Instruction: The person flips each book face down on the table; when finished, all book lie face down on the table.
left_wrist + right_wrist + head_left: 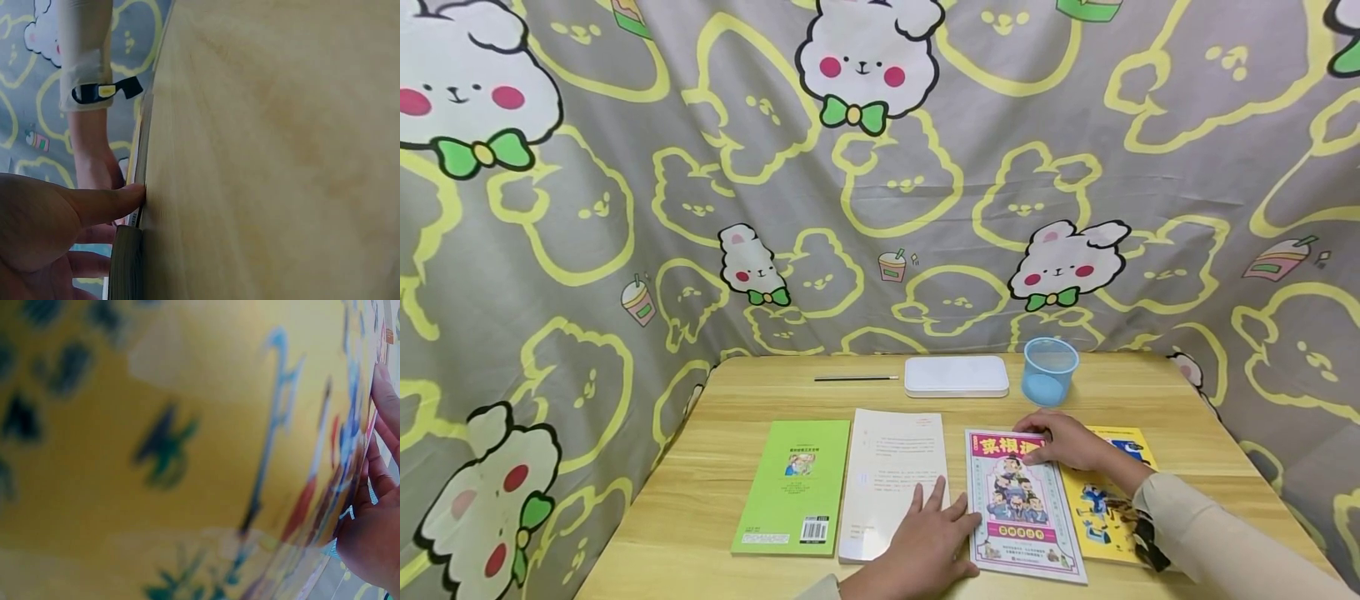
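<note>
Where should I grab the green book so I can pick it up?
Probably take the green book by its long left edge, coming from the left, thumb on top and fingers slipping under. It lies flat, that edge faces bare table, and the white book lies close along its right edge, leaving little room there.

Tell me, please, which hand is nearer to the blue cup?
Right. The right hand is in front of the blue cup, at the top of the pink-white book; the left hand is farther away, at the lower right of the white book.

On the wooden table [760, 400]: four books [887, 467]; white case [957, 376]; blue cup [1049, 375]; dark pencil [856, 378]
</note>
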Available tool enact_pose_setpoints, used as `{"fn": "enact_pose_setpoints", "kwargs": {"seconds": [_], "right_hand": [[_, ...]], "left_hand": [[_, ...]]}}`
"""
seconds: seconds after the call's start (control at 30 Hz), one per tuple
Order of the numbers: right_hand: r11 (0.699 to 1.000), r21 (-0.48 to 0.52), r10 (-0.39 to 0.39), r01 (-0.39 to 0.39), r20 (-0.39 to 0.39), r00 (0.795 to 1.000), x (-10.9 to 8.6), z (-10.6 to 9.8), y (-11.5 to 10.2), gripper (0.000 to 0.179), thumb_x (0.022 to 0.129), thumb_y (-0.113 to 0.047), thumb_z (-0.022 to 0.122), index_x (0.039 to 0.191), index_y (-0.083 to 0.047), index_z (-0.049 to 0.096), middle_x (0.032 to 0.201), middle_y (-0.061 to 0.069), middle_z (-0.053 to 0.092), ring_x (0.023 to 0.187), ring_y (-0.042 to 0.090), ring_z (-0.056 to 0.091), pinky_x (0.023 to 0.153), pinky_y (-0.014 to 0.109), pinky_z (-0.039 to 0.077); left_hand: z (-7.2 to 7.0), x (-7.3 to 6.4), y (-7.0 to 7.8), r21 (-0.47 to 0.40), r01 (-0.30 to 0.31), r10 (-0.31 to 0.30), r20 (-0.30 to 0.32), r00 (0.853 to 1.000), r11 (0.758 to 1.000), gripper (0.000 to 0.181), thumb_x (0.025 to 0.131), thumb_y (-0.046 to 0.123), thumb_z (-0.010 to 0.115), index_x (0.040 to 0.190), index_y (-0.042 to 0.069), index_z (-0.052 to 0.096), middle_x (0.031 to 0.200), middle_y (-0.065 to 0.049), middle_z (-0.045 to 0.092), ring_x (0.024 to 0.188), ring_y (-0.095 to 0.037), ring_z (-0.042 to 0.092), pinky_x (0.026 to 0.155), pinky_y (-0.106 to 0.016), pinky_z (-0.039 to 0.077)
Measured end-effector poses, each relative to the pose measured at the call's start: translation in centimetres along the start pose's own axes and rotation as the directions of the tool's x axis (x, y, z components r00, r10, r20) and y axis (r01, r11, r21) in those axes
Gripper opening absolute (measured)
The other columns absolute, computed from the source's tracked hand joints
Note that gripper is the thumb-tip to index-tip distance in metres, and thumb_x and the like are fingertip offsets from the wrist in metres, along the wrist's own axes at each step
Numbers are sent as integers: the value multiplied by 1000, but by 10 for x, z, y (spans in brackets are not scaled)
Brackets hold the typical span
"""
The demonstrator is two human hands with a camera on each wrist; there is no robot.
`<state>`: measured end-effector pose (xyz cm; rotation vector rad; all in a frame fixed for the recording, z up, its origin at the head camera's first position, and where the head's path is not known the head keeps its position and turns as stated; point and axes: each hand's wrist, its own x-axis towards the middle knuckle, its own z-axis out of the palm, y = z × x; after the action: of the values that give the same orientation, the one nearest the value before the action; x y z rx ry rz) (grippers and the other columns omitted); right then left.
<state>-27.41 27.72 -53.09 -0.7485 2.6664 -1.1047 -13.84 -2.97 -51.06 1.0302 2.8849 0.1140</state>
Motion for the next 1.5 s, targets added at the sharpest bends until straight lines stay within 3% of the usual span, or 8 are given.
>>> {"fn": "enact_pose_setpoints", "kwargs": {"seconds": [0.23,0.43,0.7,0.9,1.03,1.23,1.33,1.5], "right_hand": [[1000,3,13,-13,1,1000,0,0,-1,41,87,-30,83,121,-12,70,109,-1,65,95,13,59,81,27,50],[1000,5,22,-22,4,1000,-1,0,-2,41,87,-31,83,122,-12,70,110,-2,65,95,14,58,81,27,50],[1000,8,15,-15,2,1000,0,1,-1,42,87,-31,83,122,-11,70,110,-1,65,95,12,59,82,27,50],[1000,9,12,-12,0,1000,-1,1,-1,42,88,-30,83,122,-10,70,110,0,64,95,12,59,81,26,50],[1000,10,20,-20,-1,1000,-2,0,-2,42,88,-29,83,122,-10,70,110,1,64,95,14,58,81,26,50],[1000,7,19,-19,-4,1000,-2,0,-2,42,88,-29,83,122,-10,70,110,1,64,95,14,58,81,26,50],[1000,11,13,-13,-5,1000,-2,0,-2,42,88,-29,83,122,-10,70,110,1,64,95,14,58,80,26,50],[1000,17,7,-7,-11,1000,-2,1,0,41,88,-28,83,122,-9,70,110,2,64,95,13,59,79,26,50]], "left_hand": [[1,0,-1,-87,29,-30,-12,999,996,65,84,56,77,142,30,63,153,1,53,149,-42,37,114,-68,35],[2,1,-3,-207,54,-63,-38,997,977,63,82,51,82,139,29,65,153,0,53,148,-43,37,114,-71,32],[-2,2,-3,-344,78,-102,-53,993,936,60,79,44,87,134,27,69,151,0,54,149,-37,38,113,-72,31],[-7,4,-3,-471,80,-117,-48,992,878,58,81,37,87,134,22,69,152,-3,54,149,-37,39,116,-65,34],[-11,5,-3,-575,76,-125,-47,991,815,59,80,29,89,135,20,69,152,-3,52,146,-35,44,118,-54,37],[-13,7,-4,-728,61,-132,-41,990,683,58,78,18,91,132,14,70,152,-8,52,140,-21,52,116,-33,41],[-12,7,-3,-811,56,-141,-32,989,582,56,79,11,90,131,9,70,153,-13,51,136,-16,55,109,-26,46],[-12,8,0,-937,42,-147,-10,989,346,54,81,-5,83,133,0,67,156,-25,44,125,-18,65,97,-27,55]]}}
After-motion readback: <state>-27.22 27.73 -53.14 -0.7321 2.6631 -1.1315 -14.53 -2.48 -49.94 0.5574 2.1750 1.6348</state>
